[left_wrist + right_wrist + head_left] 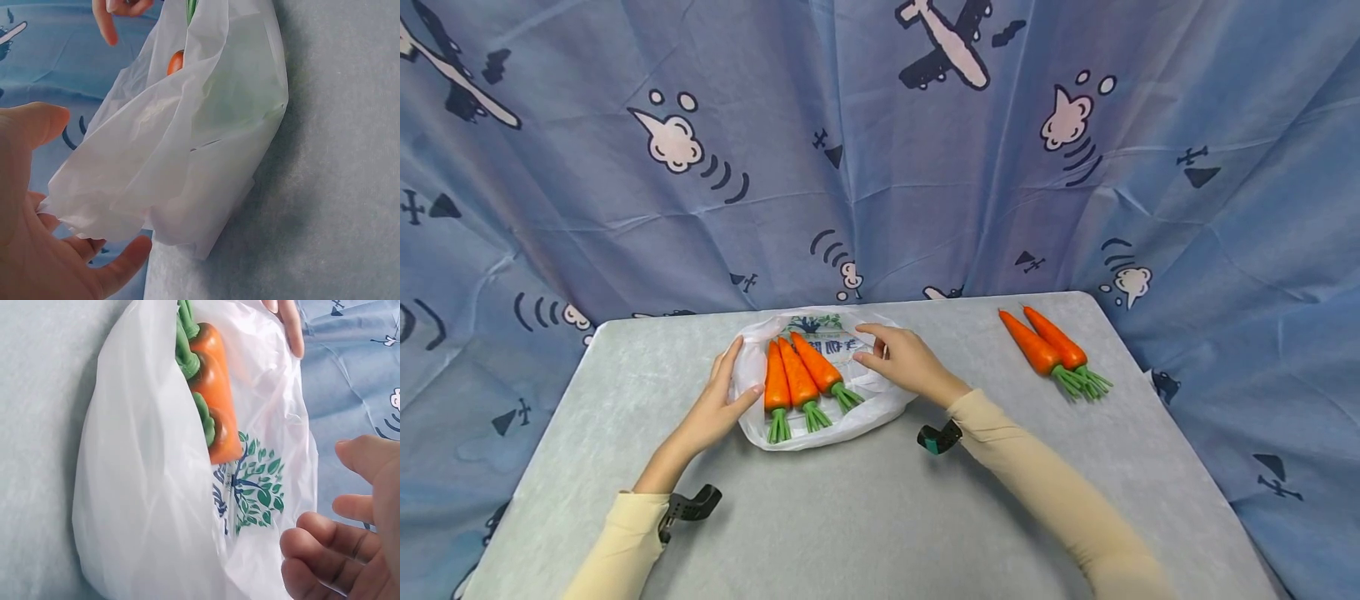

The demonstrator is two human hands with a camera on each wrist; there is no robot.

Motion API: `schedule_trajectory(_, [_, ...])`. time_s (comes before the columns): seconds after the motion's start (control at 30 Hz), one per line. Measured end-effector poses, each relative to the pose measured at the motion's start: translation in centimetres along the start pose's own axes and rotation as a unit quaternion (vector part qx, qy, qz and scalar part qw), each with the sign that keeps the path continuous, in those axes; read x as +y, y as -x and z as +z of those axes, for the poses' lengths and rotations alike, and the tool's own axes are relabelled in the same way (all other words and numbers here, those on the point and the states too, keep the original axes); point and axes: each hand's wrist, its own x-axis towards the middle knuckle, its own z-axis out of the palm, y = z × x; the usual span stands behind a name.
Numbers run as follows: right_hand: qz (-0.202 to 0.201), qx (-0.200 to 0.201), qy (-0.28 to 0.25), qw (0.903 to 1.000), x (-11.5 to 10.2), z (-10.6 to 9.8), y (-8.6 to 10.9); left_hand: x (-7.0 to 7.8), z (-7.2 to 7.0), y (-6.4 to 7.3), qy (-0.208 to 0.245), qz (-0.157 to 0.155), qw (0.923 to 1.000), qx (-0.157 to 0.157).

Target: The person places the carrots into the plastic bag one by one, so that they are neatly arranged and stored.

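A white plastic bag point(880, 408) lies spread open on the table, with a green tree print point(262, 484) showing inside it. Three orange carrots with green stems lie side by side in the bag: left carrot point(777, 379), middle carrot point(799, 377), right carrot point(817, 364). My left hand point(718, 408) rests along the bag's left side, fingers extended and thumb apart at the rim. At the right rim, my right hand point(906, 358) has loosely bent fingers, its thumb and index apart. From the left wrist, the bag wall hides most of the carrots.
Two more carrots, one point(1032, 343) beside the other point(1057, 337), lie at the table's back right. The pale grey table point(820, 533) ends at a blue patterned curtain point(865, 150) behind it. Each wrist wears a black camera mount, such as the right one point(938, 437).
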Motion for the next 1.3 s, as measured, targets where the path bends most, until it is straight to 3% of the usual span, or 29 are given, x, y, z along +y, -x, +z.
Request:
schedule_trajectory(0.23, [0.007, 0.016, -0.018, 0.9997, 0.7, -1.2, 1.0, 0.0, 0.0, 0.0, -0.001, -0.001, 1.0, -0.001])
schedule_trajectory(1.3, [0.047, 0.038, -0.001, 0.9981, 5.2, -5.1, 4.6, 0.1, -0.2, 0.1, -0.011, -0.006, 0.9999, -0.01])
